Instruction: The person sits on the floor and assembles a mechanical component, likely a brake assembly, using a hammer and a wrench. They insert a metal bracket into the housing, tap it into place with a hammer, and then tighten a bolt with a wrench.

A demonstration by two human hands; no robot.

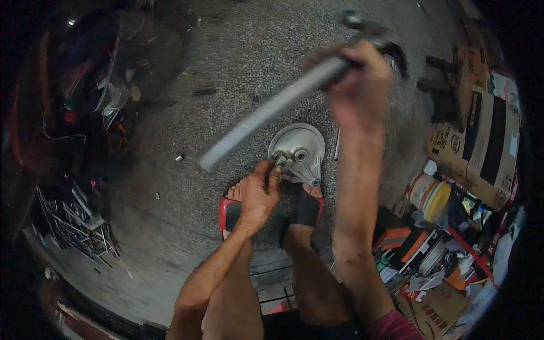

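At the lower left of the round metal plate (296, 140), the left hand (260, 190) could be struck if the silvery bar (275, 112) above the plate swung wide; its thumb and forefinger clamp a small metal piece (280, 161), wrist angled inward. The plate sits at the right foot (306, 212). Up and right of the plate, the blurred right hand (360, 79) wraps the bar's dark end, forearm extended

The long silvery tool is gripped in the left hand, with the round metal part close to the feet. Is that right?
Not quite: the head view shows the right hand gripping the long silvery tool, not the left hand. The round metal part is close to the feet, as stated.
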